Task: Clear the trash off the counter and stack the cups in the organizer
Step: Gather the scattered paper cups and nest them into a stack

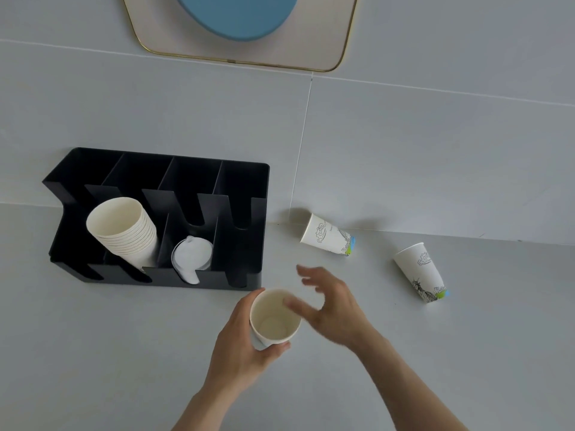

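My left hand grips a white paper cup upright, just in front of the black organizer's right end. My right hand hovers beside the cup's rim with fingers spread, holding nothing. The black organizer stands against the wall with several compartments. A stack of white cups lies in its second compartment from the left, and white lids lie in the third. Two printed paper cups are on the counter to the right: one by the wall, another farther right.
The grey counter meets a grey tiled wall behind. A mirror with a gold rim hangs above. The organizer's far left and far right compartments hold nothing.
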The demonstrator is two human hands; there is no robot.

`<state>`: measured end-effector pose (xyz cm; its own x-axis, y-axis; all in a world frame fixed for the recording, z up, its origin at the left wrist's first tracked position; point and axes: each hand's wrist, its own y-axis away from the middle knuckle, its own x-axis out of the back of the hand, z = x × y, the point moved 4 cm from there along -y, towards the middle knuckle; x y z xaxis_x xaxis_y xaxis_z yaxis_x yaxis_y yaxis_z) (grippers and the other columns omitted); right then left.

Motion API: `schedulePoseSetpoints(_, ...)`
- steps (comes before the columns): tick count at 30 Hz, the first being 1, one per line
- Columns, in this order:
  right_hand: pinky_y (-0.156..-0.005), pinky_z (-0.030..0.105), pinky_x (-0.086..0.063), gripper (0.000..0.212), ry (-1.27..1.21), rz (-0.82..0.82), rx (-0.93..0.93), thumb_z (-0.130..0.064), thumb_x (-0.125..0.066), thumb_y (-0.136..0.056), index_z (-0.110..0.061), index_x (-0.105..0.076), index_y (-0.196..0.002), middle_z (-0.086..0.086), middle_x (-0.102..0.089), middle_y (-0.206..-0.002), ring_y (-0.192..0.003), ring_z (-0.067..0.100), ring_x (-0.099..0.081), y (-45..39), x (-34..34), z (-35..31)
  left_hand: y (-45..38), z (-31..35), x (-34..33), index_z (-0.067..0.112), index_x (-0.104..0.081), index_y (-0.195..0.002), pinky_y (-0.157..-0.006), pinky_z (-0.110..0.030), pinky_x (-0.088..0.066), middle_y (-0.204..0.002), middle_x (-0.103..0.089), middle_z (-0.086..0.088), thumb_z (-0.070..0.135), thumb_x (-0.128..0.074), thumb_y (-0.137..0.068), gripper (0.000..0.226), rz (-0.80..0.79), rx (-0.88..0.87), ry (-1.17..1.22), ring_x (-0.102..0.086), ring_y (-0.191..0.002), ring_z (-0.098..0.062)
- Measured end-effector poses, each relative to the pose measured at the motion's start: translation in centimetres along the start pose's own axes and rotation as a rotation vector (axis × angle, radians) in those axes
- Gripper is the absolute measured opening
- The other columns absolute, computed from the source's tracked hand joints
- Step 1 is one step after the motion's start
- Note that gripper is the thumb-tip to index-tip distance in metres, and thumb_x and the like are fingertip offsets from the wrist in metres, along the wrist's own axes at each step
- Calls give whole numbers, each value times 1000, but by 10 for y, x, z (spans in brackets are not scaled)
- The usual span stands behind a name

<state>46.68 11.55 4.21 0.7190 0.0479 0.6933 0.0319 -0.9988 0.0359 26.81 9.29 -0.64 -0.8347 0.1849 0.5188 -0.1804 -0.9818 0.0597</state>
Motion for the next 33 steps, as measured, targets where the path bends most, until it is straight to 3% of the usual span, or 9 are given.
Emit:
schedulePoseSetpoints(4,-93,41,-54,59,168,169,-98,-44,-75,-88,-17,-60,-139,1,-65,-132,-112,22,-68,-55,19,32,-7,1,-1,44,-38,-141,-90,-13,-46,-136,-52,28,56,-87,-60,95,4,-2,3,-52,-121,2)
schedulePoseSetpoints(8,-104,42,-44,68,380,84,-171,-34,-75,-90,-13,-48,-148,8,-52,-147,-133,33,-51,-103,23,61,-14,2,-1,47,-36,-141,-89,-11,-43,-135,-51,30,57,-86,-61,94,1,1,-5,-51,-121,3)
schedulePoseSetpoints(12,-121,41,-28,90,535,-35,-230,-37,-75,-89,-10,-25,-159,10,-30,-164,-153,31,-26,-136,19,83,-19,2,0,49,-36,-140,-92,-12,-43,-135,-51,32,55,-85,-61,93,1,9,0,-51,-122,5)
schedulePoseSetpoints(14,-117,40,-33,89,562,-49,-256,-37,-76,-89,-9,-26,-157,12,-38,-155,-146,33,-35,-143,15,87,-21,1,0,49,-37,-139,-92,-10,-42,-135,-50,33,54,-85,-61,92,5,13,0,-51,-122,6)
schedulePoseSetpoints(17,-100,41,-45,77,604,6,-244,-34,-79,-86,-10,-39,-148,13,-46,-133,-121,35,-54,-143,10,85,-23,1,-2,47,-38,-139,-93,-13,-44,-135,-52,32,54,-86,-62,91,11,17,9,-51,-122,6)
schedulePoseSetpoints(21,-95,41,-47,69,648,18,-218,-38,-81,-82,-12,-51,-139,10,-49,-129,-115,32,-56,-132,2,83,-25,0,-3,43,-39,-141,-96,-15,-46,-137,-51,29,54,-86,-62,92,11,8,13,-51,-125,3)
schedulePoseSetpoints(25,-99,38,-43,73,517,40,-255,-41,-82,-80,-11,-50,-139,8,-58,-129,-122,30,-52,-115,1,75,-26,0,-3,45,-38,-140,-96,-18,-48,-136,-52,29,53,-87,-62,92,-1,7,11,-51,-125,3)
schedulePoseSetpoints(29,-88,39,-49,78,256,171,-176,-36,-86,-75,-11,-51,-140,7,-61,-122,-111,31,-59,-87,14,46,-24,2,-3,45,-38,-140,-96,-19,-49,-136,-53,30,53,-87,-61,93,-3,13,12,-52,-123,3)
schedulePoseSetpoints(33,-88,39,-58,74,-20,352,-52,-34,-89,-70,-15,-59,-136,1,-65,-121,-103,21,-66,-50,40,4,-23,5,-3,45,-41,-138,-96,-24,-51,-133,-55,29,50,-89,-60,92,7,16,15,-54,-121,2)
